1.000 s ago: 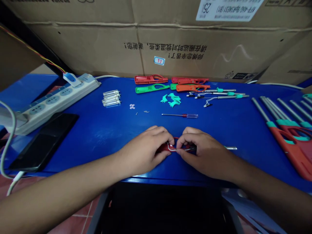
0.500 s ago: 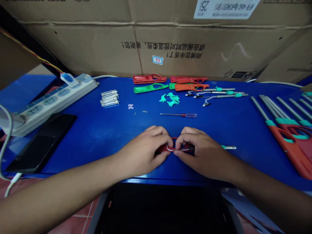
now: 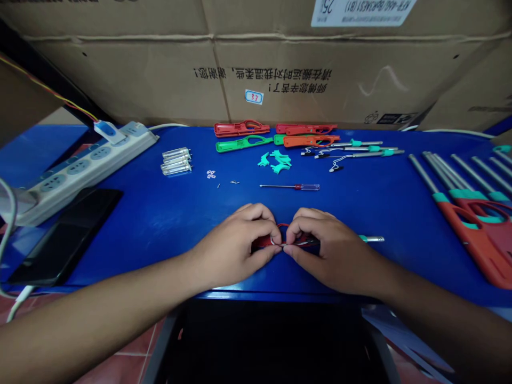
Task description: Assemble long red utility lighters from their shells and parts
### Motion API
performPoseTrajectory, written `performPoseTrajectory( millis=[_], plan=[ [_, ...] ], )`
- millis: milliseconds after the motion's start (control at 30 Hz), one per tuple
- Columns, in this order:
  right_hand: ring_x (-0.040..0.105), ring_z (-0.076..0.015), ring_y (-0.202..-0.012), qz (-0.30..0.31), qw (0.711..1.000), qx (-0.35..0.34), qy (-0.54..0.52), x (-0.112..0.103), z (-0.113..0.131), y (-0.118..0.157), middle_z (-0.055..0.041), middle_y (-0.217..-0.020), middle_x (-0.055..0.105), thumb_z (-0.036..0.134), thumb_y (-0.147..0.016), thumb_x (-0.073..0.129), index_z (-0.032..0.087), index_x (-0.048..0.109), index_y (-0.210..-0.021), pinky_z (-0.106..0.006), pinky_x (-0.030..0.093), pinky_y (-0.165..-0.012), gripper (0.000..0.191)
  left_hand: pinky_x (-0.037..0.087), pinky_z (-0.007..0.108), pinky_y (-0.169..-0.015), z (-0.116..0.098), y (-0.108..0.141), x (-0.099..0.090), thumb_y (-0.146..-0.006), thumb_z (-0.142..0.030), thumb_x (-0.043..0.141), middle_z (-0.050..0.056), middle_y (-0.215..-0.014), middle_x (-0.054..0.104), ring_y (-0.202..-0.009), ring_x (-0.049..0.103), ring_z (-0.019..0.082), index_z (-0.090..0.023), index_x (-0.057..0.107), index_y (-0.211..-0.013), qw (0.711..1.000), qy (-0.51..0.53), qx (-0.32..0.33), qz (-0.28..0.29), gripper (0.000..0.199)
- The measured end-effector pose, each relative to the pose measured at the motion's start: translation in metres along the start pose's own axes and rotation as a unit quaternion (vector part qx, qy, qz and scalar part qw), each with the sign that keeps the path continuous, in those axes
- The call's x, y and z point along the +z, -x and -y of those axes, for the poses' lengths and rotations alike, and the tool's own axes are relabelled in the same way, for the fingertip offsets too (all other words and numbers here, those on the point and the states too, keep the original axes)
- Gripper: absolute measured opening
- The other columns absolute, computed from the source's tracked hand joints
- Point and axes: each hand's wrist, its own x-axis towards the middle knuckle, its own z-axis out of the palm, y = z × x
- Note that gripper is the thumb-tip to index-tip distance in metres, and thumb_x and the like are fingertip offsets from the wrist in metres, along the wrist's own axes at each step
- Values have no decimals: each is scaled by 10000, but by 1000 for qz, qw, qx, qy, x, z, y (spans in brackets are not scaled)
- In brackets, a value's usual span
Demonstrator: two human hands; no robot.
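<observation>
Near the front edge of the table, my left hand is closed on the left part of a red lighter casing. My right hand pinches at its middle, fingertips almost meeting those of the left. A thin white wire runs along the casing between both sets of fingertips. Past my right hand sticks out a metal lighter tube with a teal collar. Most of the casing's inside is hidden by my fingers. Beyond my hands lies a screwdriver with a clear purple handle.
At the back lie red, green and orange casing halves, teal plastic pieces and wired metal tubes. Clear fuel tanks and small screws are left of them. Lighters lie right; a phone and power strip left.
My fingertips have drawn slightly closer together over the casing, and less of the white wire shows. The whole view has shifted a little.
</observation>
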Motion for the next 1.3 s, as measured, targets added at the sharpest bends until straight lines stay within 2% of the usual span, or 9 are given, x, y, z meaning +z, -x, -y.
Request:
performPoseTrajectory(
  millis=[233,367,767,900,1033,1300],
  plan=[
    [531,-154,-836,-11,1000,-3,22,3,-3,1,16,-887,577,169,-828,648,221,561,-908,-328,397,-791,129,430,310,-841,1,0,-1,-878,-210,659,19,-964,607,-884,566,148,-181,668,-885,999,9,27,-17,31],
    [517,-155,-819,-13,999,-13,40,3,-4,2,11,-871,562,140,-830,621,214,546,-884,-323,396,-773,119,426,303,-823,2,0,-1,-880,-211,653,15,-943,626,-853,572,139,-175,656,-863,999,10,37,-22,40],
    [568,-145,-874,-15,998,-59,34,-5,-8,15,-17,-978,600,136,-899,584,210,581,-977,-291,461,-777,108,454,289,-772,2,0,1,-859,-184,638,27,-929,600,-855,567,152,-176,683,-850,1000,19,6,-21,47],
    [589,-166,-911,-43,989,-94,108,-3,-8,23,-45,-1014,625,171,-958,545,203,635,-974,-315,475,-807,97,452,282,-755,0,1,0,-860,-178,629,25,-920,602,-846,565,150,-177,675,-840,1000,19,4,-20,50],
    [590,-191,-874,-89,970,-131,183,5,-10,30,-59,-963,653,198,-973,550,184,676,-973,-349,464,-772,127,448,299,-774,-1,1,0,-904,-199,589,28,-914,608,-854,564,159,-177,652,-855,1000,10,-1,-24,82],
    [590,-196,-865,-142,960,-148,190,15,-9,34,-67,-936,671,129,-933,604,157,702,-978,-361,469,-772,111,439,310,-784,0,2,3,-906,-200,586,28,-917,608,-867,556,171,-180,632,-878,999,-13,-17,-30,58]
  ],
)
